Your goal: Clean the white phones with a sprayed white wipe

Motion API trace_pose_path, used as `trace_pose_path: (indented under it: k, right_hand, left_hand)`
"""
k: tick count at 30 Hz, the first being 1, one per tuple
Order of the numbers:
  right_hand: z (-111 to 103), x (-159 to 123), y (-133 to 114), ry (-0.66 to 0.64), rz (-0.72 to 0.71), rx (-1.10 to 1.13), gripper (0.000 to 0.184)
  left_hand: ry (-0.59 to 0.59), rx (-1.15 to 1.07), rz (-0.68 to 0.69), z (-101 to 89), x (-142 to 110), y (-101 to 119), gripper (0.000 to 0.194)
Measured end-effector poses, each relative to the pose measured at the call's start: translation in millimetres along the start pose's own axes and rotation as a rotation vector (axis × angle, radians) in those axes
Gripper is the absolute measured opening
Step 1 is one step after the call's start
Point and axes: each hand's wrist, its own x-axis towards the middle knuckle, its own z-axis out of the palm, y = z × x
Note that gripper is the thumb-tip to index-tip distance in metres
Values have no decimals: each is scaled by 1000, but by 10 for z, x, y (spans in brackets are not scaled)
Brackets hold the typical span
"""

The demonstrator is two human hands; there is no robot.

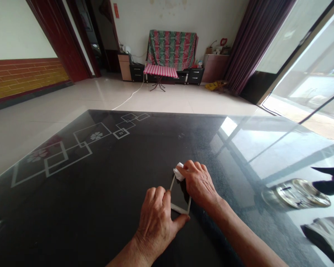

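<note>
A small rectangular piece with pale edges and a dark middle, like a picture frame [179, 208], lies on or just above the black tabletop [114, 211] in front of me; I cannot tell its exact kind. My left hand [157, 213] is closed on its left and near edges, the thumb along the near corner. At the far end, my right hand [199, 183] pinches a crumpled white tissue [179, 172] against it. The fingers and tissue hide that far end.
On the right side of the table is a shiny round metal object [303, 193], with a dark thing [330, 180] by it and a grey cloth-like item [328, 231] nearer me. Beyond the table stand a pink-striped folding table [161, 71] and a cloth-draped piece [171, 48].
</note>
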Motion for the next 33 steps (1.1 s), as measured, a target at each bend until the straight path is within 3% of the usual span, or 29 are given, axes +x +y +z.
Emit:
trace_pose_path:
  k: [8, 19, 26, 33]
  right_hand:
    - [24, -28, 50, 40, 27, 18, 37]
    - [103, 214, 87, 30, -43, 87, 35]
    - [81, 92, 240, 28, -29, 69, 42]
    - [40, -101, 393, 21, 61, 56, 43]
  left_hand:
    - [-1, 16, -13, 37, 34, 26, 43]
    - [29, 46, -10, 92, 105, 7, 43]
    - [-14, 61, -19, 88, 220, 60, 44]
    - [44, 60, 5, 152, 240, 55, 43]
